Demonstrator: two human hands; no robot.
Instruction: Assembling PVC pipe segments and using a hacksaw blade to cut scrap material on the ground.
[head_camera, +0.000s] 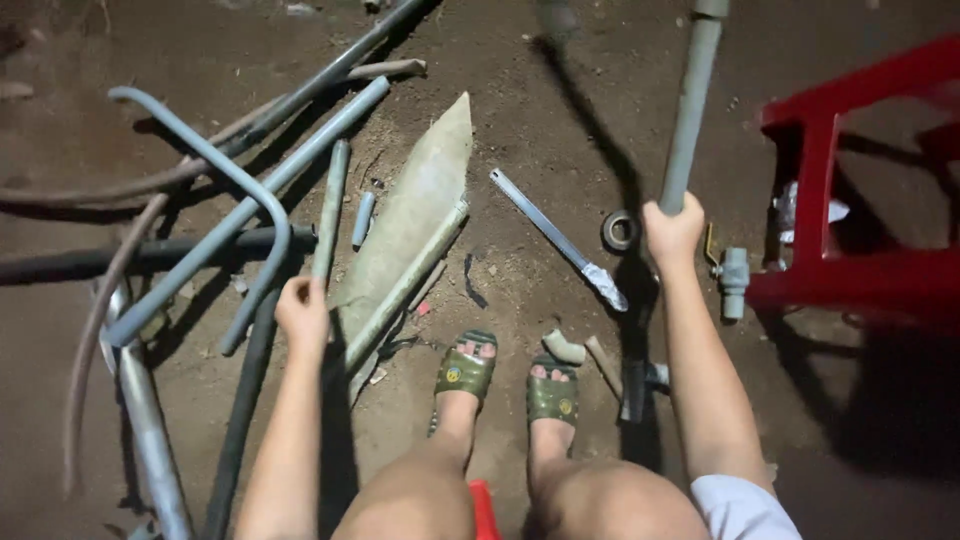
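Observation:
My right hand (672, 228) is closed around the lower end of a grey plastic pipe (691, 105) that runs up and away to the top edge. My left hand (302, 313) grips the near end of another grey pipe (329, 212) lying on the dirt floor among a heap of pipes. Between my hands lie a hacksaw blade (556, 238) and a small roll of tape (620, 230). A grey ball valve (733, 278) rests just right of my right wrist. My feet in green sandals (468, 362) stand on the ground below.
Several straight and bent grey pipes (240, 190) are piled at the left. A long pointed sheet of pale material (415, 215) lies in the middle. A red plastic stool (850, 190) stands at the right. Short pipe offcuts (565, 347) lie by my right foot.

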